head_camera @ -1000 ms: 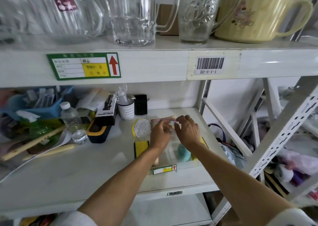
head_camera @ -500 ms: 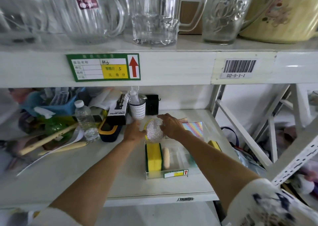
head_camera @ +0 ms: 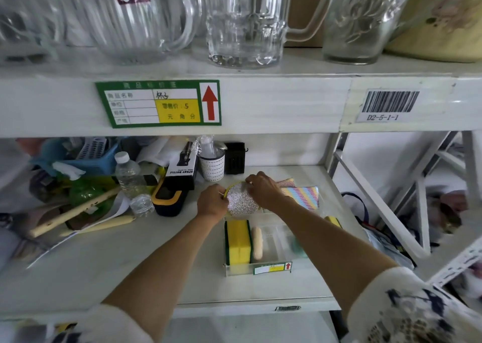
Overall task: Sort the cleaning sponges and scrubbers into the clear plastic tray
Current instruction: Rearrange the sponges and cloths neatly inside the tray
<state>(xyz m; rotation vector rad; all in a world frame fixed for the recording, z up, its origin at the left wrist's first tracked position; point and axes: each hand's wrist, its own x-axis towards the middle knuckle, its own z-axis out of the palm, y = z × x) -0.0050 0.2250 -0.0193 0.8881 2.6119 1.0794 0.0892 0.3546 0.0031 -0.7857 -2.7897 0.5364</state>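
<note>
A round silver scrubber [head_camera: 238, 199] with a yellow rim is held upright between my left hand [head_camera: 211, 203] and my right hand [head_camera: 263, 190], just beyond the far edge of the clear plastic tray [head_camera: 240, 269]. Inside the tray stand a yellow-and-green sponge [head_camera: 238, 241] and a thin beige scrubber [head_camera: 257, 242]. A teal item in the tray is mostly hidden by my right forearm. A rainbow-striped cloth [head_camera: 303, 195] lies behind the tray, to the right of my right hand. Another yellow sponge [head_camera: 333, 221] peeks out past my right forearm.
On the shelf's left lie a water bottle [head_camera: 129, 178], a spray-bottle box [head_camera: 182, 166], a black-and-yellow holder [head_camera: 167, 199], wooden sticks [head_camera: 78, 209] and a blue basket [head_camera: 86, 160]. A white cup [head_camera: 211, 166] stands behind. Glass mugs [head_camera: 243, 21] line the upper shelf.
Both hands moved from the striped cloth leftward to the round silver scrubber and took hold of it. The camera moved closer and shifted left.
</note>
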